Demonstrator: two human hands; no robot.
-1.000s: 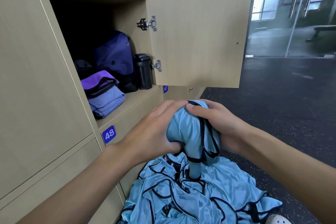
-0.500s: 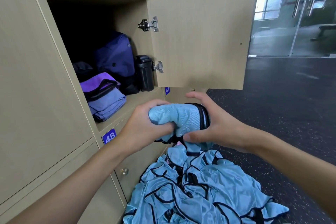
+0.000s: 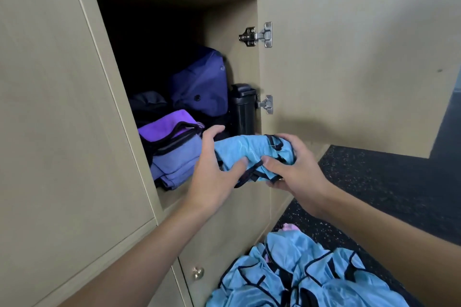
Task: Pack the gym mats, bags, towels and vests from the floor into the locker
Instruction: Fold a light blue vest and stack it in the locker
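A rolled blue vest (image 3: 239,151) is held before the locker (image 3: 243,70) by the left grip (image 3: 212,177) and right grip (image 3: 296,174) (both clamped round it).

No text, number or label can be read on the locker (image 3: 239,70).

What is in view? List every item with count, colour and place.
locker: one, beige, open, ahead
door: one, beige, swung right
hinges: two, silver, on door
bag: one, blue-purple, back of locker
flask: one, black, locker's right side
towels: stack, purple and lilac, front left in locker
rolled vest: one, light blue, black trim, at locker opening
vest pile: several, light blue, floor
knob: one, brass, lower door
left hand: grips rolled vest
right hand: grips rolled vest
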